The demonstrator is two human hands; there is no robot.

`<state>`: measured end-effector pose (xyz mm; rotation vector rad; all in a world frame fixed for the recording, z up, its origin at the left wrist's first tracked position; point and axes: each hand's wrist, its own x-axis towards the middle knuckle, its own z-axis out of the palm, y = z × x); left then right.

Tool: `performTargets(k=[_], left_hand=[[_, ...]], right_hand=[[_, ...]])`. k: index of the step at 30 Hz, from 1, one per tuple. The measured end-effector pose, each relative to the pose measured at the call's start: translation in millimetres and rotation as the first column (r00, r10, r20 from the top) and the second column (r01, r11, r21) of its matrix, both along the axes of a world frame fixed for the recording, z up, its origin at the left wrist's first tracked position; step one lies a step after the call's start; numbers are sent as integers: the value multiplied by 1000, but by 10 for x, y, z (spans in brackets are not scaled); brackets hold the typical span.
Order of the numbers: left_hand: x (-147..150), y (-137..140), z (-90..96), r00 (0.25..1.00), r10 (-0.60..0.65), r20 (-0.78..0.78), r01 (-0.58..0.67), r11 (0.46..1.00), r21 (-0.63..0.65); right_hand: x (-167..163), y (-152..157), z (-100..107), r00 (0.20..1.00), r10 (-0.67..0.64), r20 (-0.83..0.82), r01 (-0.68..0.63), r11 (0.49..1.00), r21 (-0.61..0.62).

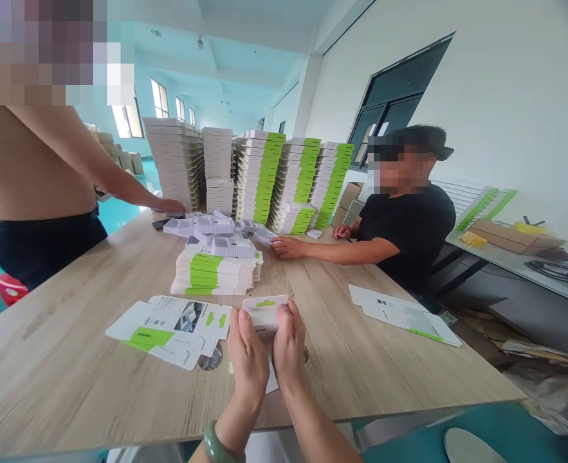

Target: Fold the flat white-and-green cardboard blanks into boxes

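Note:
Both of my hands grip a small white carton point(265, 310) with a green hang-tab slot, close to the table's near edge. My left hand point(247, 354) wraps its left side and my right hand point(288, 350) its right side, thumbs on top. Much of the carton is hidden behind my fingers and palms. To the left of my left hand lie unfolded flat cartons point(168, 328), white with green and a printed picture. A dark round object point(210, 357) lies beside them. Farther back sits a stack of flat cartons point(206, 273) with white plastic trays point(230, 246) on it.
Tall stacks of white and green boxes point(259, 177) stand at the table's far end. A co-worker in black point(399, 225) on the right touches a tray. Another person point(33, 167) stands at left, a hand on the table. One flat carton point(404, 315) lies at right.

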<state>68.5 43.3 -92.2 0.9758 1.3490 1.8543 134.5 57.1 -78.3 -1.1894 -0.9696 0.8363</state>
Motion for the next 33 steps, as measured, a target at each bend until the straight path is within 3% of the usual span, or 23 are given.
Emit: performTargets(k=[6, 12, 17, 23, 26, 28, 31, 33], left_hand=[[-152, -105, -235, 990, -144, 4, 144, 988, -48], [-205, -112, -278, 991, -129, 35, 133, 985, -111], [-247, 26, -192, 997, -70, 38, 74, 989, -129], [-279, -125, -148, 993, -108, -50, 99, 985, -144], [-529, -203, -154, 955, -173, -243, 136, 978, -161], [-855, -210, -193, 885, -173, -433, 101, 978, -184], [-1391, -185, -242, 844, -148, -516, 32, 973, -228], [-1587, -177, -214, 830, -155, -535, 13, 966, -260]], right_hand=[[92, 4, -204, 990, 143, -3, -143, 989, -19], [72, -213, -311, 970, 232, 75, -234, 972, 27], [-53, -314, -421, 959, 151, 242, -188, 973, 137], [62, -263, -502, 953, 102, 284, -119, 992, 46], [402, -70, -363, 958, 37, 285, -7, 994, -106], [683, 133, -258, 940, 24, 341, 51, 976, -210], [1007, 375, -150, 934, 72, 351, 27, 963, -268], [1075, 400, -114, 932, 117, 343, -23, 964, -265]])
